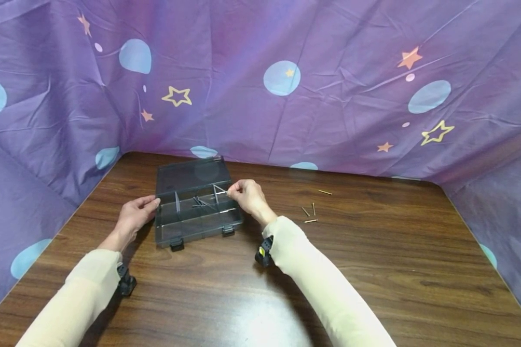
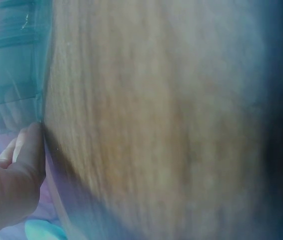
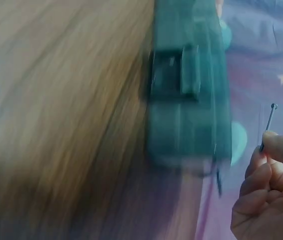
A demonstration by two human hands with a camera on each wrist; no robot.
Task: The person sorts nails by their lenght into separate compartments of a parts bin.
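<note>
I have the right hand (image 1: 246, 193) by the box's (image 1: 201, 234) right end, thumb and fingers pinched on one screw (image 3: 270, 120). My left hand (image 1: 135, 212), fingers mostly straight, merely touches the box's left side. Loose screws (image 1: 198, 201) lie inside the box; four brassy screws (image 1: 313, 209) lie right of it.

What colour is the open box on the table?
The box looks dark, see-through grey, best seen in the head view.
</note>
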